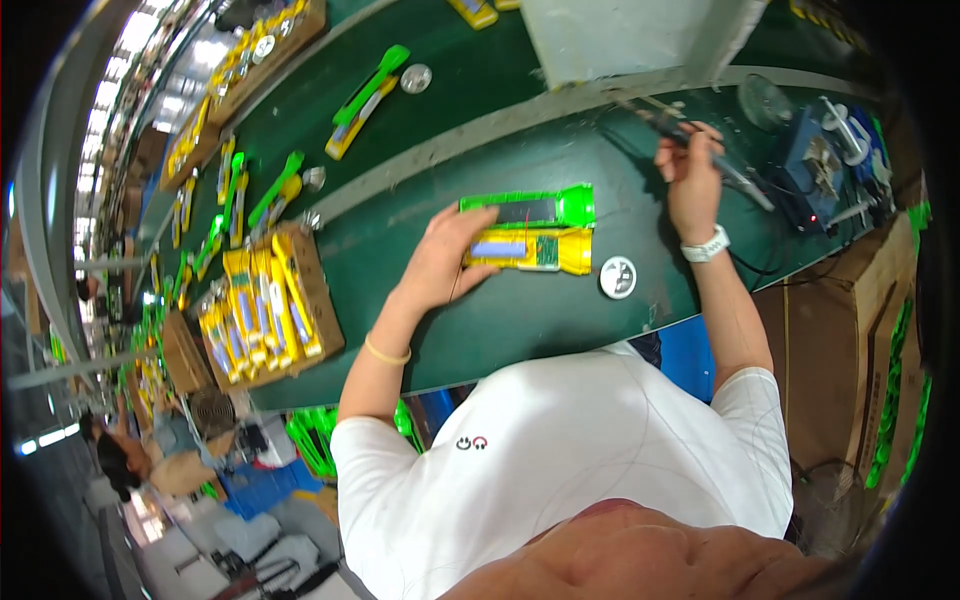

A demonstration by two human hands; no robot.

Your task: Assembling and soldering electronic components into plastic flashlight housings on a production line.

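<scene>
On the green bench, my left hand [440, 255] grips the left end of a yellow housing [575, 252], thumb along its near edge. A blue-lilac block and a small green circuit board [546, 253] lie inside the housing. Right behind it is a bright green housing [575, 206] with a dark inset, and my fingertips reach its near edge. A thin red wire [528, 222] runs between the two. At the right, raised over the bench, my right hand [692, 150] is closed round a dark-handled soldering iron [668, 124]; its tip points far left and is blurred.
A round white-and-black disc [618, 277] lies right of the housings. A blue soldering station [800, 170] with cables stands at the right. Left is a carton [322, 300] of yellow housings. More green and yellow pieces [370, 95] lie beyond a grey strip; a white panel [640, 40] stands behind.
</scene>
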